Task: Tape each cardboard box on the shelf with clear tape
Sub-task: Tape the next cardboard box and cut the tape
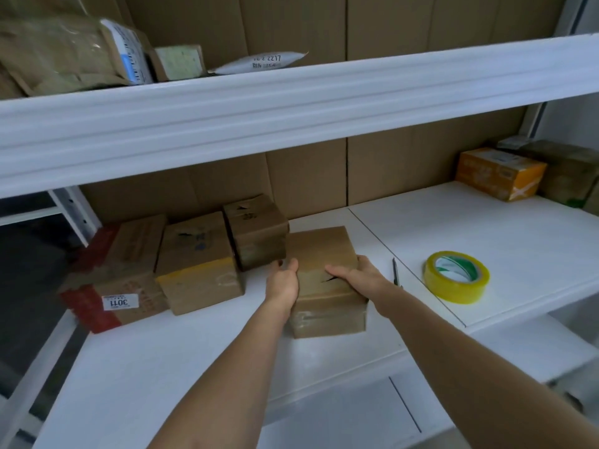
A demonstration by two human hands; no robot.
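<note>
Only the head view here, so that's all there is to go on. The person has both hands on a small cardboard box (325,280) standing on the white shelf (486,228), just right of a row of three other boxes: a red-taped box (116,273), a yellow-edged box (199,264) and a darker box (256,231) at the back. The left hand (282,281) is against the box's left side with the thumb up on the top edge; I can't see the fingers on that side, so no idea how far they curl round. The right hand (355,273) lies over the top right part, fingers fairly straight and pressing down next to a dark tear in the top.

The tape roll (457,276) sits on the shelf off to the right, near but not touching anything, and a thin dark pen-like tool (395,271) lies between it and the box.

What could go wrong, my guess: that tear looks like the weak spot. If the right hand lets go to grab the tape, the flap may pop up and the strip goes on wrinkled. The box is also pretty close to the darker one, so swinging it round could knock that neighbour.
</note>
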